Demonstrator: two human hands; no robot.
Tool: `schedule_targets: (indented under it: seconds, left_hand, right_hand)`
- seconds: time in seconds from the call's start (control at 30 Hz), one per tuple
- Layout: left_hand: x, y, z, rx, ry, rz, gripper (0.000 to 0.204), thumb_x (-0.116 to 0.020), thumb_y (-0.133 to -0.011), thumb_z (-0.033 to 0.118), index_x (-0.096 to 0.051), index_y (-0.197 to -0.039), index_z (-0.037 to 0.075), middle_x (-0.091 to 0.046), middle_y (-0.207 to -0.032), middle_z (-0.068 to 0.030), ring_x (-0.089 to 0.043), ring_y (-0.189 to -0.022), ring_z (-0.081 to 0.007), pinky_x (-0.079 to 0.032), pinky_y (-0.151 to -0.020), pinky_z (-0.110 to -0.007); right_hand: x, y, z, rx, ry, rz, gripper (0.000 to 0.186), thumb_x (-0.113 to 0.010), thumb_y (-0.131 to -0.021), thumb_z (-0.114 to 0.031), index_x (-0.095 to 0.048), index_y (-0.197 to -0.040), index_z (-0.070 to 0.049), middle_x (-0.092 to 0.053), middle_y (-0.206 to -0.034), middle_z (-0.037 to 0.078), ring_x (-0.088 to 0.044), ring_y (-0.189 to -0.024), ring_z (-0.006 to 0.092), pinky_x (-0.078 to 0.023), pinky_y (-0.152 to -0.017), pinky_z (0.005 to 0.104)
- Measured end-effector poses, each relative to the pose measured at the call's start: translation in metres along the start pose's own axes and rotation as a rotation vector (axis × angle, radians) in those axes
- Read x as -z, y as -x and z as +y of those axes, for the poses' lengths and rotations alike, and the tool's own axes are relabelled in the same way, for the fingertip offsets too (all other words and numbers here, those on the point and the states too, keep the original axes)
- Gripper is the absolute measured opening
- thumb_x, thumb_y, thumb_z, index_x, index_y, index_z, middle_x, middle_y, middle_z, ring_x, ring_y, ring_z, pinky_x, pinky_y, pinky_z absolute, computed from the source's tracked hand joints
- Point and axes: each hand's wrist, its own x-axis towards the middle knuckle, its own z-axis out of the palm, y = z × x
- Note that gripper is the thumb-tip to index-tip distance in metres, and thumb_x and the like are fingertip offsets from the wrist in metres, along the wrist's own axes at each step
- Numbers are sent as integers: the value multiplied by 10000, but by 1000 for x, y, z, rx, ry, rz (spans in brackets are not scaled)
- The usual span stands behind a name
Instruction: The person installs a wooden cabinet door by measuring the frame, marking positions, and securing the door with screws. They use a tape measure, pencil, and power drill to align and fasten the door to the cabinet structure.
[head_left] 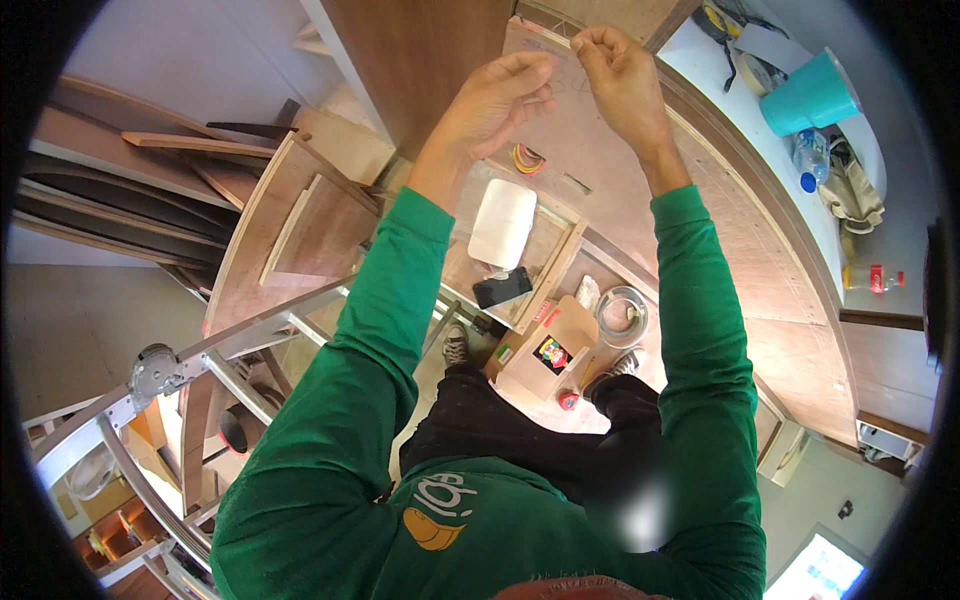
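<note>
Pinched at the fingertips: right hand (pixel 622 85) over a pale wooden panel (pixel 620 185)

Pressed together, thumb against forefinger, in the right hand; cannot tell about anything thin caught between. Curled loosely in the left hand (pixel 497 105), thumb close to forefinger; cannot tell if gripping. Raised side by side, slightly apart, at the far centre, in long green sleeves (pixel 392 270).

Beneath both hands, stretching from the far centre round to the right: the pale wooden panel, curved along its outer edge, with a small slot (pixel 577 183) cut in it. Near the left wrist, a small red and yellow coil (pixel 527 158). Nearer, in the middle, a white rectangular container (pixel 503 222) with a black phone (pixel 503 288) just beside it; by the feet, a cardboard box (pixel 525 375) and a round metal tin (pixel 643 318).

On the right, a white countertop (pixel 735 125) bearing a turquoise cup (pixel 812 92), a clear plastic bottle (pixel 812 155) and a cloth bag (pixel 853 190). On the left, a metal ladder (pixel 238 385); beyond, stacked curved boards (pixel 130 190).
</note>
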Motion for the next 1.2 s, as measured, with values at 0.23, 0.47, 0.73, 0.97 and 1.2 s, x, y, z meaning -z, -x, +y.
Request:
schedule_targets:
  seconds: [0.23, 0.47, 0.73, 0.97, 1.2]
  left_hand:
    - [-34, 2, 13, 34, -43, 97, 339, -685, -1024, 257, -641, -1242, 1, -634, -973, -21, -554, -784, -83, -500, -692, -238]
    - [-4, -4, 16, 49, -180, 106, 298, -668, -1030, 208, -642, -1231, -10, -636, -966, -22, -493, -723, -46, -357, -526, -165]
    - [-16, -18, -6, 19, -26, 80, 257, -666, -1029, 172, -647, -1226, 8, -652, -965, -29, -552, -772, -76, -439, -616, -175]
    - [-37, -31, -12, -33, 9, 139, 289, -667, -1029, 176, -657, -1255, -4, -696, -1008, -50, -600, -827, -98, -477, -681, -201]
    - [-36, -29, -14, -49, -280, 159, 266, -665, -1030, 178, -694, -1205, -21, -701, -986, -35, -596, -838, -94, -437, -666, -216]
  right_hand:
    - [14, 2, -6, -12, 100, -37, 272, -626, -998, -240, -701, -1051, 17, -649, -680, 95, -591, -605, 160, -476, -580, 348]
    - [27, -4, -6, 40, 272, 117, 249, -634, -998, -242, -698, -1041, -5, -669, -709, 166, -645, -612, 253, -510, -608, 369]
    - [18, -7, 4, 45, 19, 235, 266, -664, -996, -241, -694, -1037, 20, -699, -723, 126, -605, -606, 153, -497, -587, 345]
    - [16, -1, 10, -139, -77, -59, 289, -635, -1004, -237, -701, -1044, 42, -712, -810, 96, -606, -709, 127, -505, -661, 312]
    - [37, -3, 10, -97, 69, -276, 259, -613, -985, -206, -698, -1042, 32, -703, -815, 99, -605, -740, 153, -505, -705, 336]
